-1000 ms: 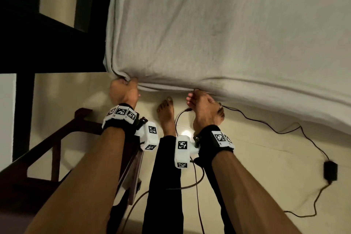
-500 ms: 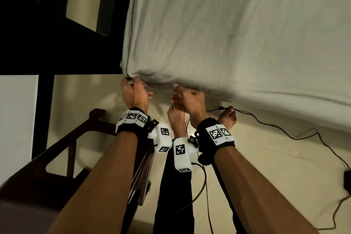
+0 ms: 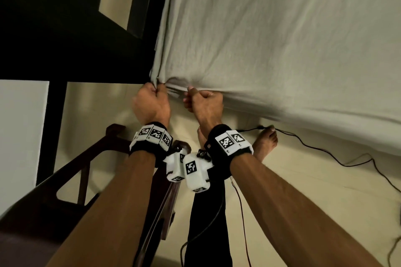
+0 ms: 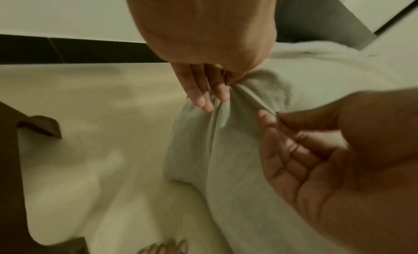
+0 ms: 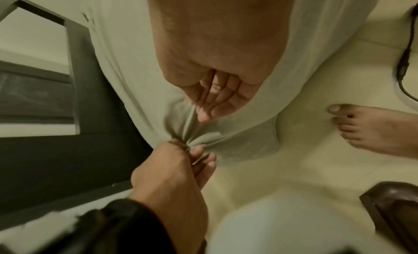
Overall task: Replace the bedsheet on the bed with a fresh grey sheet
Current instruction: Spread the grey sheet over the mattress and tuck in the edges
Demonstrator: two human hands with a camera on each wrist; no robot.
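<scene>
The grey sheet covers the mattress, and its near-left corner is bunched into folds. My left hand grips that bunched corner in a fist. Close beside it on the right, my right hand holds the sheet's edge with curled fingers and the thumb up. In the left wrist view the left fingers pinch gathered cloth, and the right hand pinches a thin fold. In the right wrist view the right fingers curl into the sheet above the left hand.
A dark bed frame rises to the left of the mattress corner. A dark wooden chair stands at my lower left. A black cable trails over the cream floor by my bare foot.
Both hands have come together at the mattress corner. They were reaching under the sheet's edge, and now they are closed on the bunched cloth and lifted a little.
</scene>
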